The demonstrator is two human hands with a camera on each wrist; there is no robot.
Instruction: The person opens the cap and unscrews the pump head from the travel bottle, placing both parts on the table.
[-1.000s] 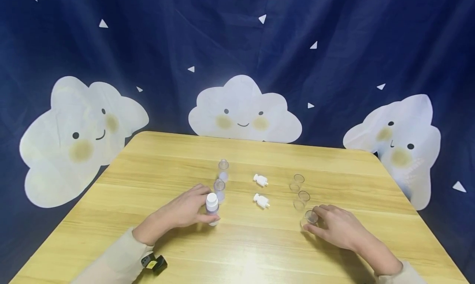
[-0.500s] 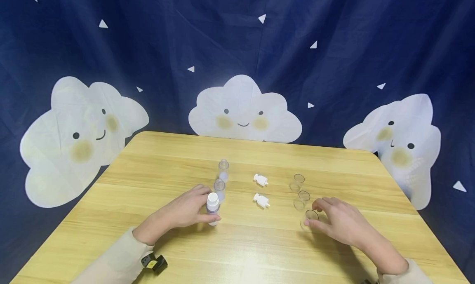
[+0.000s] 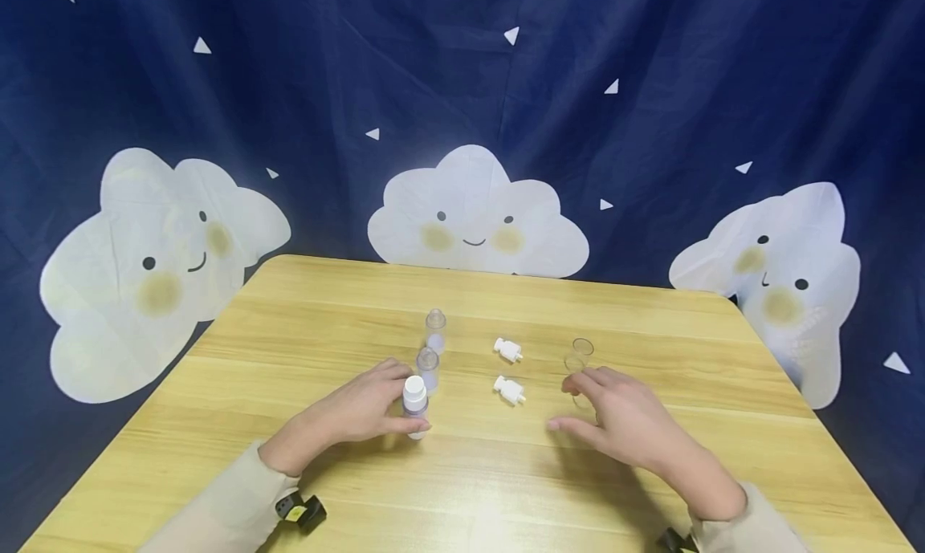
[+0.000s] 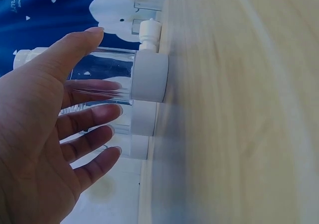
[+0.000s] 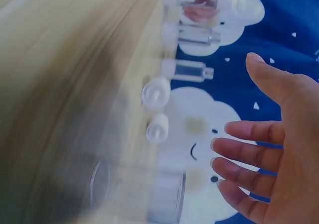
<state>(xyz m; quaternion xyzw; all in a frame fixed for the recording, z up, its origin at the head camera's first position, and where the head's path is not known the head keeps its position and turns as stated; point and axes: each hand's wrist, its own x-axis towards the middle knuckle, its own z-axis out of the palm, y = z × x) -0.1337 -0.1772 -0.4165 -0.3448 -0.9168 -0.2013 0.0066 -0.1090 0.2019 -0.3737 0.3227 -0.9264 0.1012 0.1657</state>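
Note:
My left hand [image 3: 368, 402] holds a small clear pump bottle [image 3: 415, 412] with a white top and pale base, standing upright on the table. In the left wrist view, the thumb and fingers curl round the bottle's clear body [image 4: 102, 67]. Two similar clear bottles [image 3: 428, 370] stand in a row behind it. My right hand [image 3: 632, 416] hovers empty with fingers spread, just right of two small white pump heads [image 3: 510, 391] lying on their sides. A clear cap [image 3: 575, 363] stands beyond its fingertips, and the right hand partly hides another.
The light wooden table [image 3: 477, 489] carries everything. A clear cylinder [image 5: 167, 196] stands close by the right hand in its wrist view. Behind the table hangs a dark blue curtain [image 3: 462, 71] with white clouds.
My right hand has let go of the nearest clear cap and moved left toward the white pump heads. My left hand stays in place round the bottle.

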